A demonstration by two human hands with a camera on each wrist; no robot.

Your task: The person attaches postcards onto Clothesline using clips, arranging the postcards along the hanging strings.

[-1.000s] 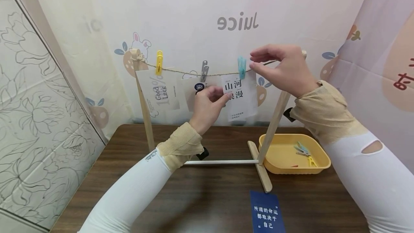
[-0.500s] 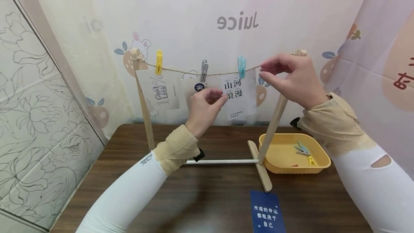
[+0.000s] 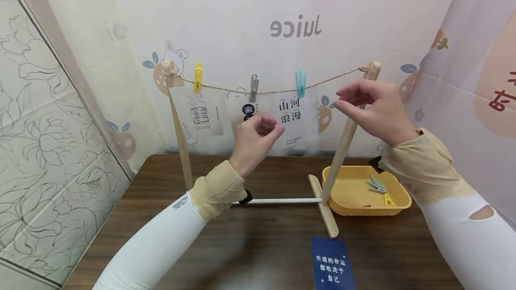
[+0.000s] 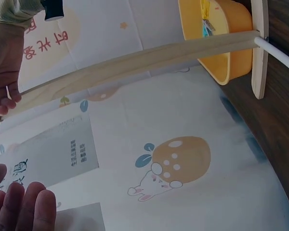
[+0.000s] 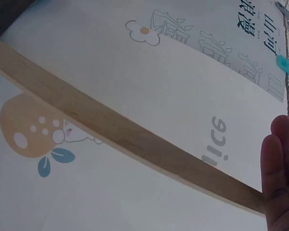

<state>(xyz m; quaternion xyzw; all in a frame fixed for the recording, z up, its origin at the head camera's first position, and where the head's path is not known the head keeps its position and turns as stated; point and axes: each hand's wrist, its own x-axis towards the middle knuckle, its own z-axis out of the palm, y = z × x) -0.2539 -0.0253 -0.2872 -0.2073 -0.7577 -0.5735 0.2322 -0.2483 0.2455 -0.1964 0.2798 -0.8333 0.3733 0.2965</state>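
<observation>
Three cards hang from a twine line (image 3: 334,76) on a wooden stand. A yellow clothespin (image 3: 198,78) holds the "Good Luck" card (image 3: 205,115), a grey clothespin (image 3: 253,88) the middle card (image 3: 238,106), and a light blue clothespin (image 3: 300,84) the white card with large dark characters (image 3: 296,124). My left hand (image 3: 255,142) is in front of the middle and white cards, fingers loosely bent, holding nothing. Right of the white card, near the stand's right post, my right hand (image 3: 376,108) hovers with nothing in it. In the right wrist view the light blue clothespin (image 5: 288,67) grips the line.
A yellow tray (image 3: 342,191) with several loose clothespins (image 3: 376,186) stands behind the right post (image 3: 342,151). A dark blue card (image 3: 332,263) lies on the wooden table (image 3: 250,245) at the front. A white crossbar (image 3: 282,201) joins the stand's feet.
My left hand has let go of the white card and drawn slightly left. My right hand has moved away from the light blue clothespin, right and down.
</observation>
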